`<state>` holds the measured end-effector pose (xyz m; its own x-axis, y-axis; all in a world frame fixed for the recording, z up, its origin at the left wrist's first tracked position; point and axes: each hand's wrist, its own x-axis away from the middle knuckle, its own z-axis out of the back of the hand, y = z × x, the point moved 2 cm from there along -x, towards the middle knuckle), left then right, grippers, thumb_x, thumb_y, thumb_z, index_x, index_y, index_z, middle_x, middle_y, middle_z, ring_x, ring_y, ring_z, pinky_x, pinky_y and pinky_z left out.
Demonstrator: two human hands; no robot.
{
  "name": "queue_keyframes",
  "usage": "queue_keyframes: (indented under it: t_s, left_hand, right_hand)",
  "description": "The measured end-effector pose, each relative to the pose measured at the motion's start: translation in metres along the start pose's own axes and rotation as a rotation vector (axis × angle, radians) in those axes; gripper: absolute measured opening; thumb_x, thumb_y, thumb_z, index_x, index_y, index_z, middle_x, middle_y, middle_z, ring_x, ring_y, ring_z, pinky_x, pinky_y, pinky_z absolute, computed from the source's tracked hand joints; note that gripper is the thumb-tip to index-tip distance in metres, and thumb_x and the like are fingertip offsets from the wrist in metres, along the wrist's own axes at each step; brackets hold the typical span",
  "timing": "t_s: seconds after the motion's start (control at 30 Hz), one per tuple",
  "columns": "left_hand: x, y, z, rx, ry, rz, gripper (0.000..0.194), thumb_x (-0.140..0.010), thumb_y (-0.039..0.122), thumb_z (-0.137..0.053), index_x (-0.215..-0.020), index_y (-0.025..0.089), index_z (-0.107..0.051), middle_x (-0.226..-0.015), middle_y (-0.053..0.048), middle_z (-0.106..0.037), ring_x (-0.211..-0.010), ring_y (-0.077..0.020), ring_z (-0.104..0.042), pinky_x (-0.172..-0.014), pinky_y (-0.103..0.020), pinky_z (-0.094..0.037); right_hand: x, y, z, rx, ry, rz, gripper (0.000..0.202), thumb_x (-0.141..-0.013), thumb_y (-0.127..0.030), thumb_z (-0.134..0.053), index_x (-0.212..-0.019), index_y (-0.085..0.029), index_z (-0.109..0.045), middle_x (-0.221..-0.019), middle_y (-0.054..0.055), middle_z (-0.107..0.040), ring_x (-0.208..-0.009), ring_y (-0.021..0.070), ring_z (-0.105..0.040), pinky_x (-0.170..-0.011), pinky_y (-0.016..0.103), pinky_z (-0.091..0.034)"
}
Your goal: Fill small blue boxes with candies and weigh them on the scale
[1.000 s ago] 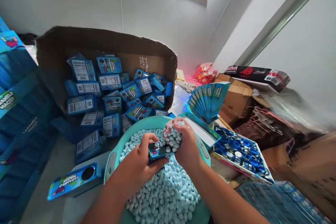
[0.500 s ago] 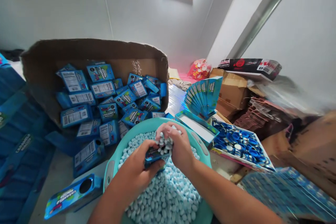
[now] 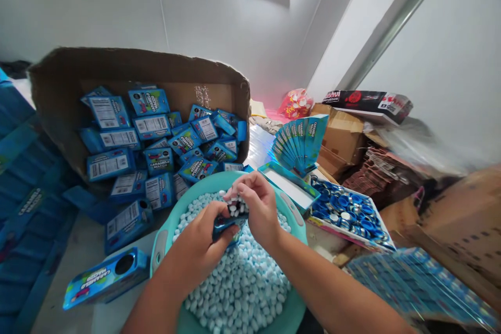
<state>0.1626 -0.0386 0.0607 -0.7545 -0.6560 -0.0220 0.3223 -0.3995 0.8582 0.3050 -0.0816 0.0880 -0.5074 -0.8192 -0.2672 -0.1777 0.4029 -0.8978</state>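
With the teal basin (image 3: 203, 183) as landmark, we noted the left hand (image 3: 199, 237) over its far half, grasping a small blue box (image 3: 221, 225) between thumb and fingers and largely covering it. The right hand (image 3: 261, 207), just right of the box and partly above it, had its fingers curled around a handful of pale-blue candies (image 3: 235, 210), some apparently resting against the top of the box. Below both hands, loose candies (image 3: 242, 282) lay heaped in the basin. We judged the step in hand to be feeding candies into the box by the handful; the next move, in our reading, called for easing the right fingers apart gradually while the left grip steadied the box over the basin.

The visible edge of the box slanted upward from the left hand toward the right hand, and we took its long axis to follow that line. Its opening was masked by fingers and candies, so we could not tell where it pointed. Just left of the basin lay a Caramelo Macizo carton (image 3: 104, 279), its long axis aslant and its round dark hole at the end nearer the basin.
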Motion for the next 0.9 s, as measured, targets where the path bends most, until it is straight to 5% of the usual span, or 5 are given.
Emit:
queue_keyframes:
  t_s: [0.27, 0.47, 0.7, 0.9]
  left_hand:
    - [0.001, 0.003, 0.001, 0.003, 0.031, -0.058, 0.024, -0.096, 0.041, -0.058, -0.117, 0.029, -0.057, -0.122, -0.003, -0.066, -0.117, -0.0226, -0.061, -0.099, -0.035, -0.046]
    - [0.004, 0.005, 0.001, 0.071, 0.073, -0.043, 0.046, -0.093, 0.038, -0.063, -0.134, 0.032, -0.042, -0.144, -0.004, -0.059, -0.129, -0.0229, -0.06, -0.103, -0.035, -0.049]
    - [0.006, 0.011, 0.005, 0.039, 0.035, -0.06, 0.029, -0.096, 0.038, -0.059, -0.123, 0.031, -0.052, -0.128, -0.001, -0.066, -0.117, -0.0214, -0.065, -0.099, -0.036, -0.051]
    - [0.005, 0.008, 0.004, -0.018, 0.077, -0.081, 0.043, -0.092, 0.032, -0.061, -0.135, 0.033, -0.053, -0.136, -0.001, -0.062, -0.126, -0.0223, -0.059, -0.11, -0.04, -0.046]
  right_hand:
    - [0.003, 0.006, -0.002, -0.055, 0.011, -0.003, 0.02, -0.093, -0.029, -0.062, -0.076, -0.021, -0.056, -0.069, -0.001, -0.066, -0.066, 0.015, -0.06, -0.066, 0.027, -0.048]
    - [0.018, -0.005, 0.005, 0.029, -0.015, 0.043, 0.019, -0.098, -0.029, -0.058, -0.083, -0.022, -0.068, -0.083, 0.002, -0.07, -0.09, 0.0202, -0.067, -0.09, 0.036, -0.051]
    - [0.045, -0.011, 0.025, 0.064, -0.061, 0.072, 0.019, -0.102, -0.033, -0.056, -0.102, -0.026, -0.073, -0.101, 0.004, -0.074, -0.109, 0.0231, -0.066, -0.105, 0.04, -0.047]
    - [0.038, -0.02, 0.054, 0.572, -0.136, 0.046, 0.018, -0.098, -0.036, -0.064, -0.107, -0.028, -0.077, -0.113, 0.005, -0.073, -0.112, 0.0227, -0.066, -0.097, 0.036, -0.052]
